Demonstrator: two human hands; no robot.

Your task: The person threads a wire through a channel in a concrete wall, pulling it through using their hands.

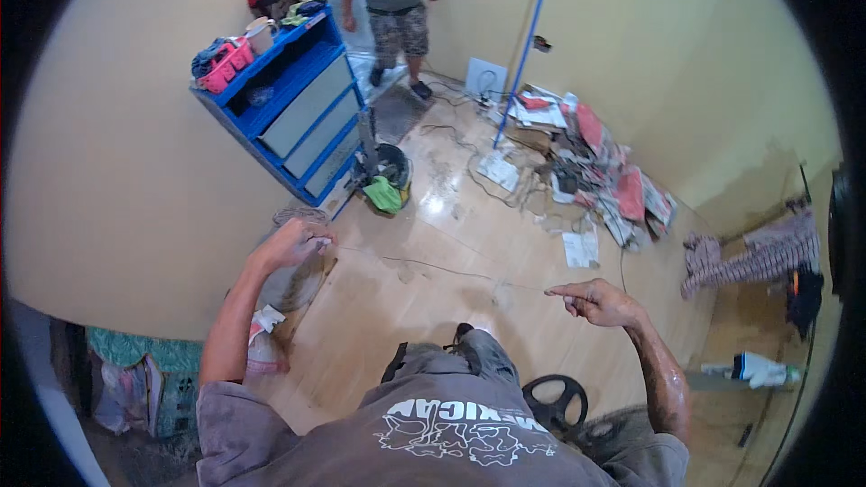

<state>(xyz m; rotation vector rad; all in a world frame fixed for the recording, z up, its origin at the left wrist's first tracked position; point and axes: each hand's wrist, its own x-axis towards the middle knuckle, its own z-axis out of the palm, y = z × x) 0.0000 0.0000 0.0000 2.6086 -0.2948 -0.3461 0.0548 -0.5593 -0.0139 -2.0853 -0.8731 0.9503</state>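
A thin dark cord (419, 262) runs in a slack line between my two hands, above the wood-look floor. My left hand (298, 244) is closed, with the cord's left end leading to its fingertips and something small and pale showing there. At the other end my right hand (598, 303) pinches the cord between thumb and forefinger, the forefinger pointing left and the other fingers curled. The cord is faint near both hands.
A blue shelf unit (271, 117) with a pink basket (225, 65) stands front left, a bucket (393, 162) beside it. Torn sacks and papers (586, 162) lie along the right wall near a blue pole (526, 45). Another person (397, 0) stands by the doorway. A black wheel (555, 401) is near my right side.
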